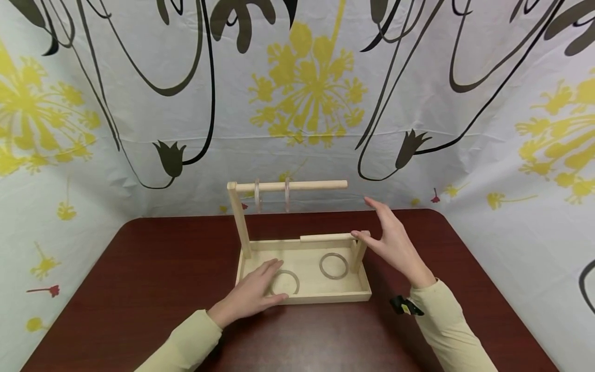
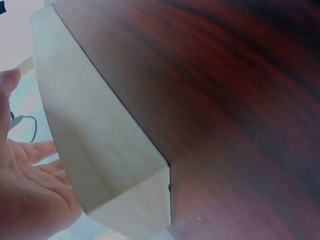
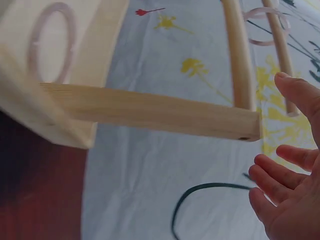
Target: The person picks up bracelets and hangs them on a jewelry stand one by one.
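A pale wooden rack has a tray base [image 1: 325, 298], a tall left post [image 1: 239, 219] with an upper bar [image 1: 321, 185], and a short right post [image 1: 358, 256] with a lower bar [image 1: 325, 238]. Two clear rings [image 1: 287, 196] hang on the upper bar. Inside the tray lie a ring [image 1: 298, 283] at left and another ring [image 1: 321, 268] at right. My left hand [image 1: 251, 292] reaches over the tray's front left corner, fingers extended, partly covering the left ring. Beside the short post, my right hand [image 1: 397, 245] is spread and holds nothing; the right wrist view shows its fingers [image 3: 270, 180] apart from the wood.
The rack stands on a dark red-brown table [image 1: 162, 268] with rounded back corners. Behind and at both sides hangs a white cloth [image 1: 297, 119] printed with yellow and dark plants. A black strap [image 1: 406, 306] sits at my right wrist.
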`<state>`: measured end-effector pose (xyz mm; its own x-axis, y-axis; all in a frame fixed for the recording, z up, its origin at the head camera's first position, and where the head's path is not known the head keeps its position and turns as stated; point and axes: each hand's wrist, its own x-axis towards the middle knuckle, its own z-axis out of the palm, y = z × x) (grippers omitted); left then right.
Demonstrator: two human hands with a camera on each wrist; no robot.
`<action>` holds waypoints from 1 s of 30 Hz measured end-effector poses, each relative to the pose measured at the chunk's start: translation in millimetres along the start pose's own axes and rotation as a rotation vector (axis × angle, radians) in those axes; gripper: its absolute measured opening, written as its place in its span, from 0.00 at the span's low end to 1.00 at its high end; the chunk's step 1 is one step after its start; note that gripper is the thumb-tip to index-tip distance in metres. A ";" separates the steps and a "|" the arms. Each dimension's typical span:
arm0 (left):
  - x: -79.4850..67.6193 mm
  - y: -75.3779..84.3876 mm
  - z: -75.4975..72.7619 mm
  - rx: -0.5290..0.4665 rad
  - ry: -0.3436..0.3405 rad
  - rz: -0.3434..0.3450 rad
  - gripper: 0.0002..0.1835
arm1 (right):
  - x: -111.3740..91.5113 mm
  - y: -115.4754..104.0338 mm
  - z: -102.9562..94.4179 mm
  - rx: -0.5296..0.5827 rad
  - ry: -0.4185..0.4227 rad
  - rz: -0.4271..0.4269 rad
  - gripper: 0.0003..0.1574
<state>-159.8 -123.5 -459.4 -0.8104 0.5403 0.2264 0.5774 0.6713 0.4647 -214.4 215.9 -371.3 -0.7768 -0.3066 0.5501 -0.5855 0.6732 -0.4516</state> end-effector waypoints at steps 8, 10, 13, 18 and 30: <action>4.8 6.1 2.8 -0.049 -0.074 0.001 0.38 | -26.9 18.0 8.7 0.011 -0.027 0.049 0.50; 6.0 7.0 3.8 -0.049 -0.086 0.007 0.37 | -32.2 21.7 10.7 0.024 -0.040 0.066 0.50; 7.0 7.9 5.6 -0.050 -0.104 0.013 0.37 | -40.2 26.4 14.0 0.035 -0.077 0.105 0.50; 7.1 9.7 6.4 -0.039 -0.133 0.002 0.39 | -49.9 29.9 19.4 0.055 -0.150 0.177 0.50; 13.7 8.9 5.3 -0.021 -0.214 -0.061 0.40 | -69.6 29.3 26.9 0.203 -0.304 0.249 0.49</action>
<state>-165.3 -107.5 -456.8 -0.8032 0.5955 0.0118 0.5238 0.6968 0.4901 -183.7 238.9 -441.7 -0.9152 -0.3562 0.1886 -0.3816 0.6152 -0.6898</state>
